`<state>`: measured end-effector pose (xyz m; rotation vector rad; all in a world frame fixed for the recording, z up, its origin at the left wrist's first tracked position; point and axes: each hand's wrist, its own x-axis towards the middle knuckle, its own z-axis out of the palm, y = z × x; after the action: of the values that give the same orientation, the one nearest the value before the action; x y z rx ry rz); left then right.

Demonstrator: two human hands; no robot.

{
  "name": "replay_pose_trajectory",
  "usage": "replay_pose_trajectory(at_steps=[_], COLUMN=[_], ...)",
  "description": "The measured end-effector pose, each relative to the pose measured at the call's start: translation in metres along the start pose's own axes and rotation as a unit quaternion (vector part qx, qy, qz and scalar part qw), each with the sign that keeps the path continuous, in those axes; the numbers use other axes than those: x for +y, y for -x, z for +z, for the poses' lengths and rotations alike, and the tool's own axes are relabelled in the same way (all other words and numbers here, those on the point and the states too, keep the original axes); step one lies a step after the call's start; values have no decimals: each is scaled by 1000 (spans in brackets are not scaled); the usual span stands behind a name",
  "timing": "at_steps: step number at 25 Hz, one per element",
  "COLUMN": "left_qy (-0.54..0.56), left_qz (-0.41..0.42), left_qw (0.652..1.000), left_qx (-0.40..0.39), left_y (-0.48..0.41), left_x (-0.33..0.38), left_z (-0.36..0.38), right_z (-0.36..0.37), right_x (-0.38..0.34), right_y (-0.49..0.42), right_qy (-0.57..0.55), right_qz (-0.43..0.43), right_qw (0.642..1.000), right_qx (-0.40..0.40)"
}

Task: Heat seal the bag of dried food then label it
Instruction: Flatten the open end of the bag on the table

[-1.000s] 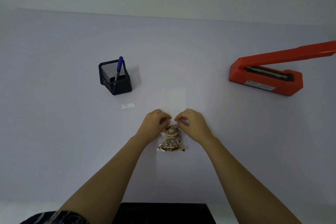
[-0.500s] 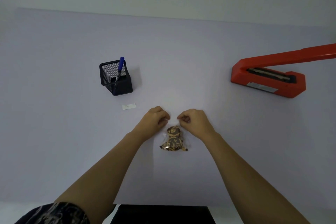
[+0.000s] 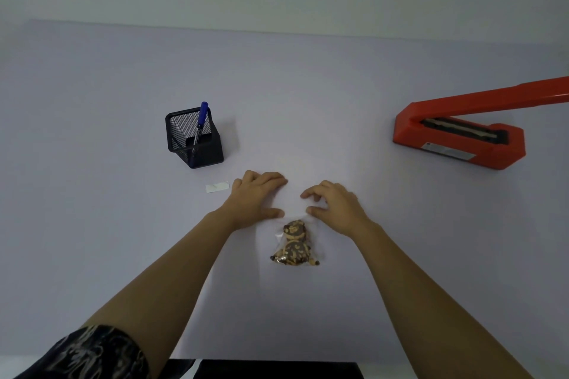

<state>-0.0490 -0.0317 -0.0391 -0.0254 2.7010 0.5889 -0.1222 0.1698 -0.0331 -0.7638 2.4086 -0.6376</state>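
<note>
So your left hand (image 3: 257, 197) is lying flat on the worktop (image 3: 92, 224), fingers straight and together, thumb stuck out toward the bag (image 3: 294, 244). Your right hand (image 3: 335, 204) is looser: its fingers are bent, the tips are down on the surface, and the thumb is apart from the index. It's gripping nothing that I can see.

The bag of dried food sits just below and between your hands, with the contents bunched at its near end. Its clear top runs up between them, but it's too faint to say if either hand touches it.

The red heat sealer (image 3: 455, 144) is well off to your right, arm raised. The black mesh pen holder (image 3: 203, 154) with a blue pen (image 3: 202, 120) is off to the left. The little white label (image 3: 217, 187) lies just beside your left hand.
</note>
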Motion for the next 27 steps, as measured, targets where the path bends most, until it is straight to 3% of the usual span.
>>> replay_pose_trajectory(at_steps=[9,13,16,20,22,27], left_qy=[-26,-28,-9,18,53,63], left_qz=[-24,-30,7,130,155,122], left_qw=[999,998,1000,987,982,990], left_qx=[-39,-40,11,90,92,45], left_y=[-17,-18,-8,5,9,4], left_x=[-1,1,4,10,8,2], left_z=[-15,-15,-10,10,17,14], right_z=[-13,-12,-5,5,8,6], right_x=[-6,-5,-2,3,4,5], right_y=[-17,-16,-5,1,2,-2], right_qy=[-22,-33,-58,-77,-79,-24], right_qz=[74,80,58,-45,-71,-80], right_qw=[994,993,996,996,994,996], right_qx=[-83,-76,-21,6,-1,10])
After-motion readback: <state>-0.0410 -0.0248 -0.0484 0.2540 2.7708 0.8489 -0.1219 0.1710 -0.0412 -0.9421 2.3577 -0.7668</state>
